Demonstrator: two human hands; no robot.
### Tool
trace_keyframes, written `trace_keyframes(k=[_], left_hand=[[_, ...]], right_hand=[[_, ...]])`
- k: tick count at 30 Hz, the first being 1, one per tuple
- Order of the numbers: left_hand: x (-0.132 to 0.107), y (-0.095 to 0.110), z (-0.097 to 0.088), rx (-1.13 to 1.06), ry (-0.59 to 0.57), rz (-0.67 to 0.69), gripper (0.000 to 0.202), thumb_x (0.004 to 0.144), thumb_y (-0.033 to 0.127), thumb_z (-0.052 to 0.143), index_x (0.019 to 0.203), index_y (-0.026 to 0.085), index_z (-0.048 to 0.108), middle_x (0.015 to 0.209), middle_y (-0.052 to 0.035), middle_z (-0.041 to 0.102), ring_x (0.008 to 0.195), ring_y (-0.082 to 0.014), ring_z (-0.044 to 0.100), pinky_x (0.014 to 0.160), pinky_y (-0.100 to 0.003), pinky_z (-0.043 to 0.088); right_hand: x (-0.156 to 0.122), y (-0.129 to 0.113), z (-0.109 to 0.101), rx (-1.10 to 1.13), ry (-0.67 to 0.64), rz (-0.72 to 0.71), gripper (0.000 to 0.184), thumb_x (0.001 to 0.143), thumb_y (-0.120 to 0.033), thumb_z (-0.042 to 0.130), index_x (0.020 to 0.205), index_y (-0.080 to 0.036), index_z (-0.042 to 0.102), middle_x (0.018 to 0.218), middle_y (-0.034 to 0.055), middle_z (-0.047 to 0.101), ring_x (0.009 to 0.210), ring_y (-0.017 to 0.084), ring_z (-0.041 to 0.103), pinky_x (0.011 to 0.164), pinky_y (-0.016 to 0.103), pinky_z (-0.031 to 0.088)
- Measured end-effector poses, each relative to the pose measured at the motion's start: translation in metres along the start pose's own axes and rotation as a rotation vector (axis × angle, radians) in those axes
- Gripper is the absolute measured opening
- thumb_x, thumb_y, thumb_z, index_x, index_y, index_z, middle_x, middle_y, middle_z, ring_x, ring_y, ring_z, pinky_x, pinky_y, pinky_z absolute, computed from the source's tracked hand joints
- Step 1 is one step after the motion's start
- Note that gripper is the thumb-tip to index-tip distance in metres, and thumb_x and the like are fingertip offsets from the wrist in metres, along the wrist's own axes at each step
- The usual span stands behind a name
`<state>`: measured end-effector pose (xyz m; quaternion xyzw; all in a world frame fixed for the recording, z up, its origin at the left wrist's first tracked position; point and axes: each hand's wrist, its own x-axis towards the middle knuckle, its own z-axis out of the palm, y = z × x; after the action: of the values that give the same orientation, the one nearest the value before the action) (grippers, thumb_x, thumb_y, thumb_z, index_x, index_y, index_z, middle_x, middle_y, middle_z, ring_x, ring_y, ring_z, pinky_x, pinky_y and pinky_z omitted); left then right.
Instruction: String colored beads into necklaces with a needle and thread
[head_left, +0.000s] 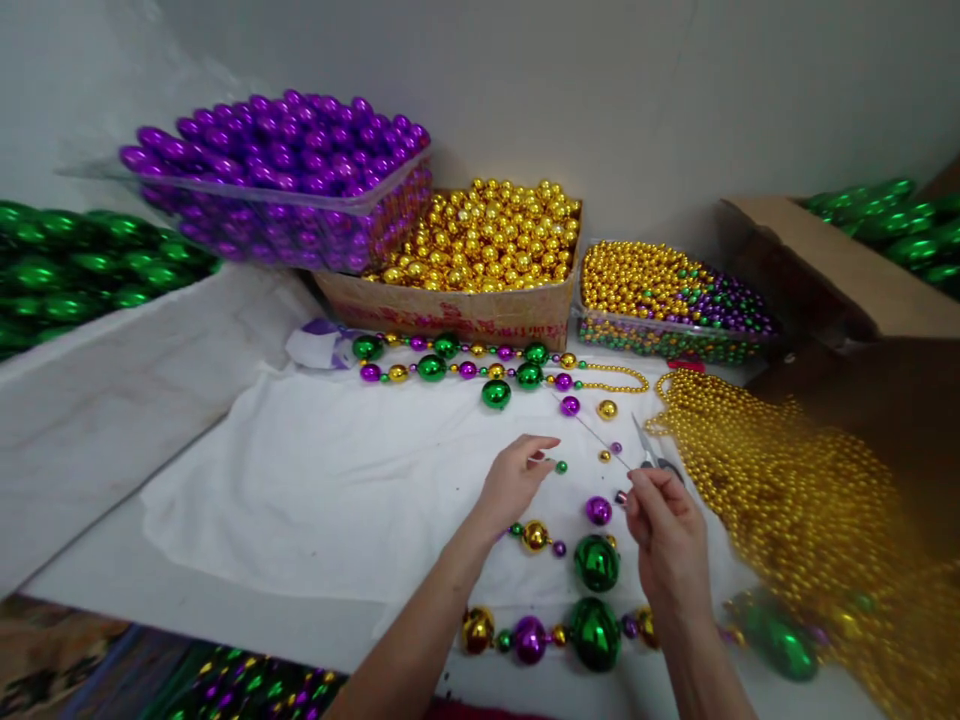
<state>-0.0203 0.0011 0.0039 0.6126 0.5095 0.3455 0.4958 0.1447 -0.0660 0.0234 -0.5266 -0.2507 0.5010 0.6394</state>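
R hand (666,520) pinches thin grey strand (600,439), prob. to keep its end steady; L hand (516,482), fingers spread, nr small shiny green round bead (562,467).

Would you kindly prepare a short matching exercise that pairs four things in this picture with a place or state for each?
Column one:
1. Left hand
2. Right hand
3. Scissors
4. Cardboard box

Column two:
A. Heaped with gold beads
B. Nearest a small green bead
C. Lying on the white cloth
D. Holding a thin needle-like rod

Right pairs: 1-B, 2-D, 3-C, 4-A.
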Motion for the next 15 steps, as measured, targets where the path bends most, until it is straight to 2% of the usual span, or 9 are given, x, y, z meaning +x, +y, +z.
trace_keyframes(k=[3, 6, 9, 12, 15], left_hand=[[0.013, -0.021, 0.006, 0.269, 0.025, -0.021, 0.029, 0.069, 0.004, 0.057, 0.090, 0.019, 0.070, 0.099, -0.0068, 0.060, 0.097, -0.0225, 0.055, 0.094, -0.037, 0.038], [0.019, -0.032, 0.014, 0.243, 0.011, -0.053, 0.021, 0.067, 0.002, 0.058, 0.077, 0.019, 0.067, 0.087, -0.0048, 0.058, 0.093, -0.0223, 0.056, 0.091, -0.037, 0.038], [0.019, -0.032, 0.013, 0.143, 0.016, -0.106, 0.014, 0.068, 0.006, 0.060, 0.074, 0.018, 0.063, 0.078, -0.0031, 0.058, 0.084, -0.0202, 0.058, 0.083, -0.035, 0.043], [0.015, -0.026, 0.005, -0.005, -0.018, -0.167, 0.009, 0.076, 0.018, 0.060, 0.085, 0.016, 0.062, 0.074, -0.0030, 0.062, 0.071, -0.0169, 0.061, 0.069, -0.031, 0.049], [0.006, -0.019, -0.004, -0.359, -0.019, -0.217, 0.021, 0.078, 0.029, 0.064, 0.093, 0.015, 0.061, 0.083, -0.0061, 0.067, 0.069, -0.0144, 0.063, 0.066, -0.028, 0.051]], right_hand=[[-0.001, -0.004, -0.005, 0.021, 0.036, 0.027, 0.024, 0.076, -0.036, 0.072, 0.081, -0.019, 0.056, 0.054, -0.0059, 0.051, 0.046, 0.004, 0.035, 0.040, 0.012, 0.022], [-0.005, -0.002, -0.011, -0.021, -0.015, 0.069, 0.026, 0.078, -0.039, 0.070, 0.085, -0.018, 0.056, 0.055, -0.0043, 0.056, 0.041, 0.002, 0.025, 0.038, 0.014, 0.014], [-0.008, 0.002, -0.022, -0.145, -0.016, 0.092, 0.032, 0.078, -0.043, 0.068, 0.094, -0.017, 0.059, 0.057, -0.0021, 0.060, 0.039, 0.002, 0.022, 0.038, 0.015, 0.011], [-0.011, 0.001, -0.031, -0.316, -0.021, 0.084, 0.041, 0.077, -0.047, 0.066, 0.101, -0.014, 0.063, 0.055, -0.0003, 0.060, 0.041, 0.005, 0.028, 0.038, 0.017, 0.014], [-0.018, -0.004, -0.032, -0.428, -0.048, 0.047, 0.042, 0.075, -0.049, 0.066, 0.097, -0.013, 0.067, 0.054, 0.0003, 0.059, 0.042, 0.007, 0.033, 0.038, 0.020, 0.019]])
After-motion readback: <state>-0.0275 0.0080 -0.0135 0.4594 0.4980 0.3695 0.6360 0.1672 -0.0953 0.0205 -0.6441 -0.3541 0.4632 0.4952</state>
